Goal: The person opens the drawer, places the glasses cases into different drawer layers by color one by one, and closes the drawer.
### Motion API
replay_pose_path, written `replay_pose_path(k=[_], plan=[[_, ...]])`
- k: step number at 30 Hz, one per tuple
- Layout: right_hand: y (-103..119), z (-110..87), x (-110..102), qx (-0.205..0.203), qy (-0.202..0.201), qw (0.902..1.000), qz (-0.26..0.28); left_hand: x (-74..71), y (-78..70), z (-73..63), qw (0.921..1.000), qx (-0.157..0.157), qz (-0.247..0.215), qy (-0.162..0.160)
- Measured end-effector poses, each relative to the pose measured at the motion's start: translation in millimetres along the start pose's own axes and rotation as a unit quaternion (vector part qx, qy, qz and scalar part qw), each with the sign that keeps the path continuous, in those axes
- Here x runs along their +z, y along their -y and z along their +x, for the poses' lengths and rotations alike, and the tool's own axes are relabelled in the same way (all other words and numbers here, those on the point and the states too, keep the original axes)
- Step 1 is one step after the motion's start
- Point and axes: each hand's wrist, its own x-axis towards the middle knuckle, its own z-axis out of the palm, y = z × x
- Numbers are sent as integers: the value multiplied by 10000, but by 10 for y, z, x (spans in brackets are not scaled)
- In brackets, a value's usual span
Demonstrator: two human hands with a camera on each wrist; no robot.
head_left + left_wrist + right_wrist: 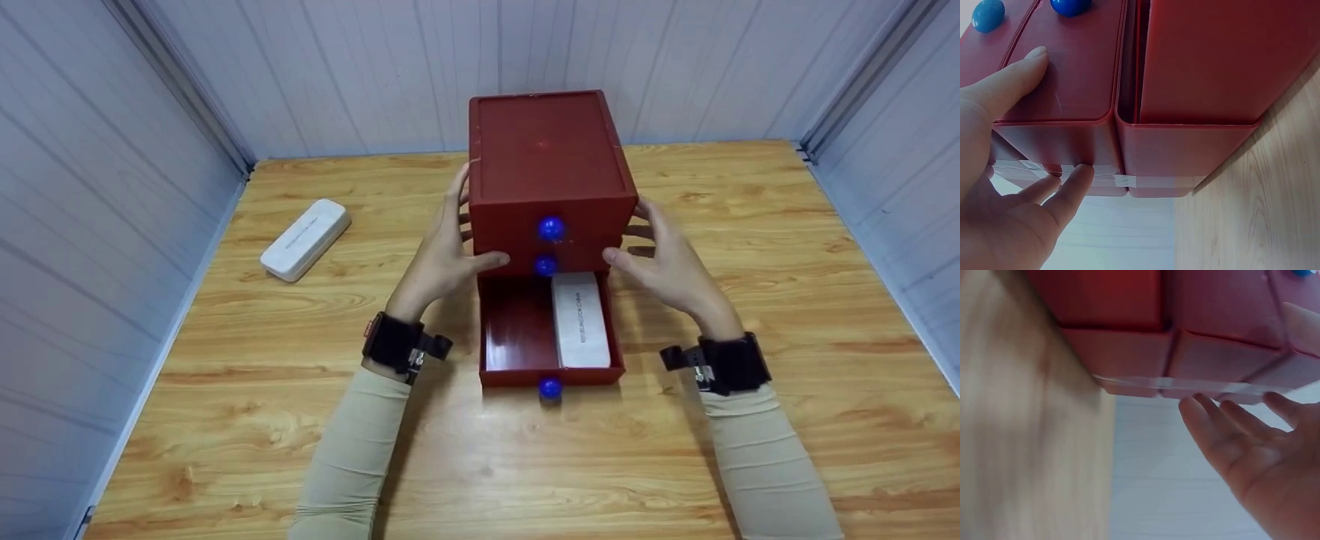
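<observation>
A dark red drawer cabinet (551, 146) stands at the back of the table, blue knobs on its front. Its bottom drawer (517, 379) is pulled out, and a white oblong case (581, 322) lies along the drawer's right side. My left hand (442, 259) touches the cabinet's left side with extended fingers, its thumb resting on the front of the middle drawer (1081, 73). On the other side, my right hand (667, 262) is spread beside the cabinet, thumb near the front edge. In the right wrist view its fingertips (1189, 408) lie close to the taped side; contact is unclear.
Another white case (306, 240) lies at an angle on the wooden table (300, 337), left of the cabinet. Pale panelled walls (360, 75) enclose the table at the back and both sides. Clear tape (1157, 181) runs along the cabinet's side.
</observation>
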Motion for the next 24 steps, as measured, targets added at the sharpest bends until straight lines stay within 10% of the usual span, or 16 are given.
replay_pose_path(k=[24], plan=[[-239,89,358,-534,-187,9975,432,-19,15,-7,9999,55,148,35]])
